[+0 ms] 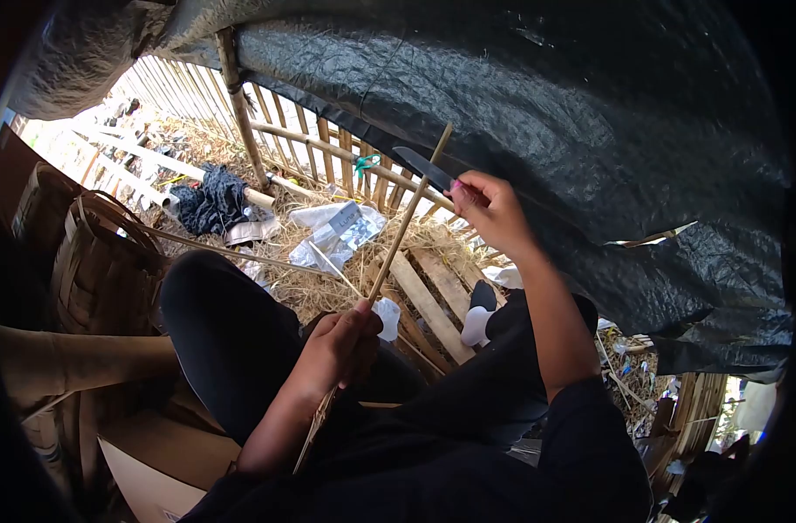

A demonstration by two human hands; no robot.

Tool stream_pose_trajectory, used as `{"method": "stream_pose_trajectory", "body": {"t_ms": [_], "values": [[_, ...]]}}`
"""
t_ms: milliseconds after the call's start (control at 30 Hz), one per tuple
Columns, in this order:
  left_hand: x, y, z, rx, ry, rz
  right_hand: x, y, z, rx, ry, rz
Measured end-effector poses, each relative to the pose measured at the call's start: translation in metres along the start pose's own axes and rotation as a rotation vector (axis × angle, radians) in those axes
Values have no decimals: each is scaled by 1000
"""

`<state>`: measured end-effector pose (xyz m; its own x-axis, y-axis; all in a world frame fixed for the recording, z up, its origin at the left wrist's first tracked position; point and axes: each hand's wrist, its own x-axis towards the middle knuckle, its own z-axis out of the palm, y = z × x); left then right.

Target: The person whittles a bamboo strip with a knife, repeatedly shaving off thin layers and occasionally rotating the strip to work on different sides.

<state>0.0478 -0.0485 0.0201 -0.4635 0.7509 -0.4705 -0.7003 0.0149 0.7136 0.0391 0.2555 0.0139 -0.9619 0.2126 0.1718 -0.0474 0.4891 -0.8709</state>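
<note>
My left hand [344, 342] is closed around the lower part of a long, thin bamboo strip [406, 217], which slants up and away to the right. A narrower pale sliver [335, 267] also runs into that hand from the upper left. In my right hand [488, 207] is the handle of a knife [423, 166]. Its dark blade points up and left and crosses the strip near the strip's upper end. Whether the edge bites into the strip cannot be made out. The strip continues below my left hand along the forearm.
Woven baskets [104, 270] and a thick bamboo pole [93, 363] lie at the left, above a cardboard box [167, 458]. Ahead are a bamboo fence [328, 155], plastic litter [341, 231] on straw and wooden slats [428, 305]. A black tarp [581, 148] hangs at the right.
</note>
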Motion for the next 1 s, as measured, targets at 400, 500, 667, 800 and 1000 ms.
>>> {"method": "stream_pose_trajectory", "body": {"t_ms": [400, 500, 667, 800, 1000], "values": [[-2, -11, 16, 85, 25, -22, 32, 34, -1, -317, 180, 214], [-2, -14, 12, 19, 11, -32, 35, 43, 5, -224, 139, 278], [-1, -16, 6, -2, 63, -41, 21, 30, 27, -245, 141, 202], [0, -12, 1, -58, 23, -29, 15, 30, 36, -91, -32, 175], [-1, -8, 4, -73, 3, -8, 23, 12, 19, -79, 103, 165]]}}
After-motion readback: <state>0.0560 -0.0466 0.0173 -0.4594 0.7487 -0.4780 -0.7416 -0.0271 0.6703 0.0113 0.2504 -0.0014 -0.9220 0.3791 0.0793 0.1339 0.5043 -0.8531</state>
